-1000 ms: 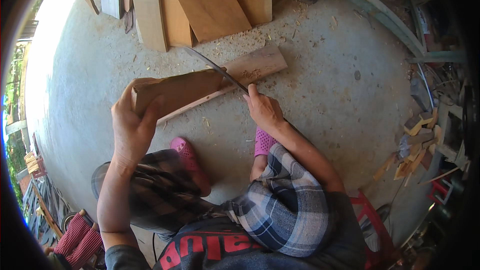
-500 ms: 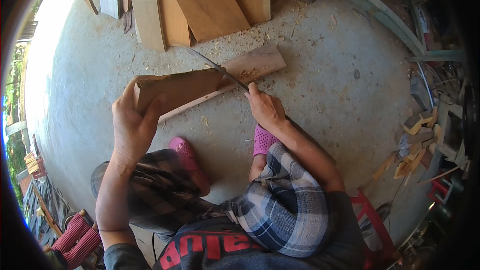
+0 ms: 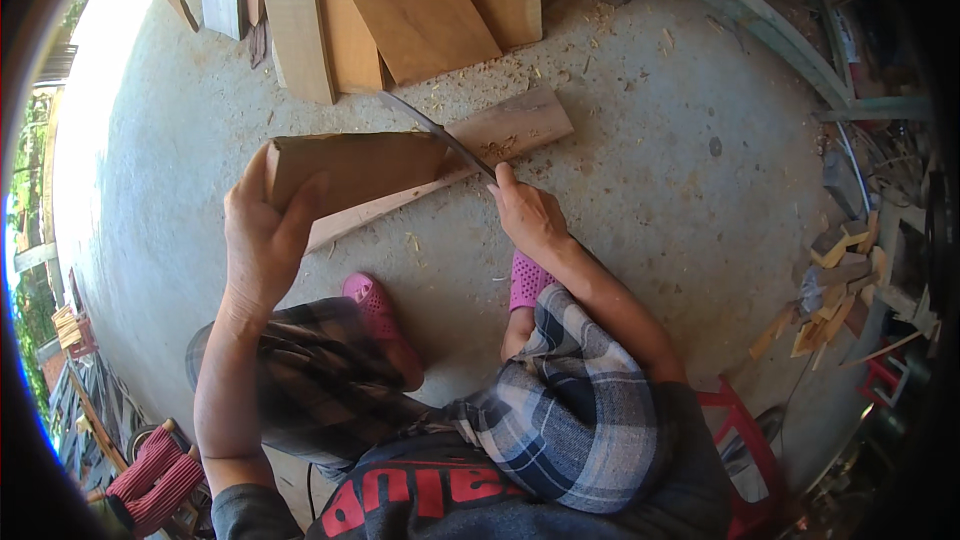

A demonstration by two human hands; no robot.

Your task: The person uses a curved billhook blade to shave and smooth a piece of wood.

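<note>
My hands: two, left hand and right hand
Wood block in my grip: one
Curved blade I hold: one
Plank on the floor: one
My pink sandals: two
Boards beyond the plank: I count at least six
Red ribbed rolls at my lower left: two
Offcuts to my right: a heap I cannot count exactly
Shavings: too many to count

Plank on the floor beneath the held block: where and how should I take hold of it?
Likely best at the far right end of the plank, coming from the right with a grip across its two long edges. That broad, flat end sticks out past the wooden block and the long blade, while the rest runs partly beneath them.
</note>
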